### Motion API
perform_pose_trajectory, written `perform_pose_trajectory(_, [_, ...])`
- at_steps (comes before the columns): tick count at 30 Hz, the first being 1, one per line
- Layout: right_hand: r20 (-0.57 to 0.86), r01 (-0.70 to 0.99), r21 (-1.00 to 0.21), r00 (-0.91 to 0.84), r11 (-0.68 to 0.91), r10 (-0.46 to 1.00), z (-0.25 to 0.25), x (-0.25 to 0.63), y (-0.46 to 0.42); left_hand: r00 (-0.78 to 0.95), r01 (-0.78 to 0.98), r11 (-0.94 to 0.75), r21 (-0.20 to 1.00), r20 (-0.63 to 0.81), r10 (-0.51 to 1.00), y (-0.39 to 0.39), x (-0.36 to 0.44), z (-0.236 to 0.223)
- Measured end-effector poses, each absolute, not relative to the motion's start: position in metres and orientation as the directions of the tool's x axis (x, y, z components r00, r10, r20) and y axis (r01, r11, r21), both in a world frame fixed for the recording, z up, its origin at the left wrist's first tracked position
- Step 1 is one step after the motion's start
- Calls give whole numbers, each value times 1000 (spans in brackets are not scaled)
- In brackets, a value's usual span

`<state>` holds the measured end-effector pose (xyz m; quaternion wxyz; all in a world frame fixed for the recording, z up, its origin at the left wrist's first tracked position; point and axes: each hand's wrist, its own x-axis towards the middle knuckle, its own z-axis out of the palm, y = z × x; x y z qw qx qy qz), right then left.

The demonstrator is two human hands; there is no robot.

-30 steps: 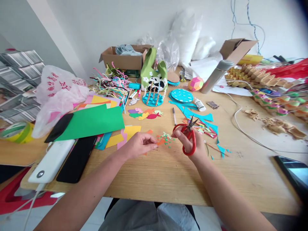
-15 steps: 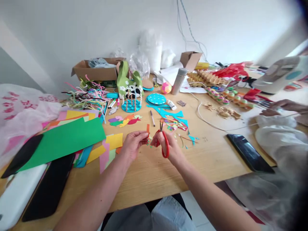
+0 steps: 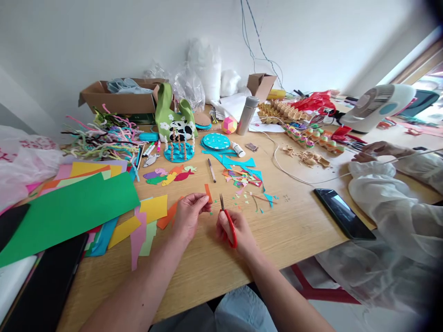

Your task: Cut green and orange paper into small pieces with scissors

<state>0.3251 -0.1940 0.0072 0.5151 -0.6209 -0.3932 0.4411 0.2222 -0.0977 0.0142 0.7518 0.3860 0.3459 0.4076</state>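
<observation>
Between the thumb and fingers of my left hand (image 3: 191, 213) is a narrow orange paper strip (image 3: 207, 192), held upright above the table. My right hand (image 3: 236, 229) grips red-handled scissors (image 3: 230, 230), blades pointing up and away from me and nearly together. The blades stand just right of the strip, apart from it. Beyond my hands lie a pen (image 3: 211, 170) and several paper fish cutouts (image 3: 172, 175). Small coloured paper scraps (image 3: 242, 179) are scattered past the scissors.
Coloured paper sheets (image 3: 76, 207) are stacked on the left beside pipe cleaners (image 3: 100, 143). A phone (image 3: 342, 213) lies on the right, near a co-worker's sleeve (image 3: 380, 193). A white cable (image 3: 294, 177) crosses the table. A metal flask (image 3: 248, 115) stands at the back.
My right hand has drawn the scissors slightly down and nearer to me. The strip stays in my left hand. My head view has shifted right, showing more of the fan and co-worker's side.
</observation>
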Motion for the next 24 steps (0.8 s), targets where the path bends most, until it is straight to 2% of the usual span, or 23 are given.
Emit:
perform_pose_trajectory(4, [-203, 138, -960, 250, -242, 947, 6, 322, -199, 428, -340, 363, 867, -201, 881, -99, 221, 10])
perform_pose_trajectory(8, [-245, 160, -946, 213, -281, 946, 7, 319, -200, 430, -336, 367, 867, -206, 879, -100, 221, 9])
perform_pose_trajectory(19, [-226, 139, -957, 201, -256, 953, 6, 318, -200, 405, -340, 464, 818, -318, 857, -108, 225, 12])
perform_pose_trajectory(24, [-207, 183, -951, 218, -249, 954, 4, 318, -200, 404, -334, 477, 813, -333, 852, -110, 225, 16])
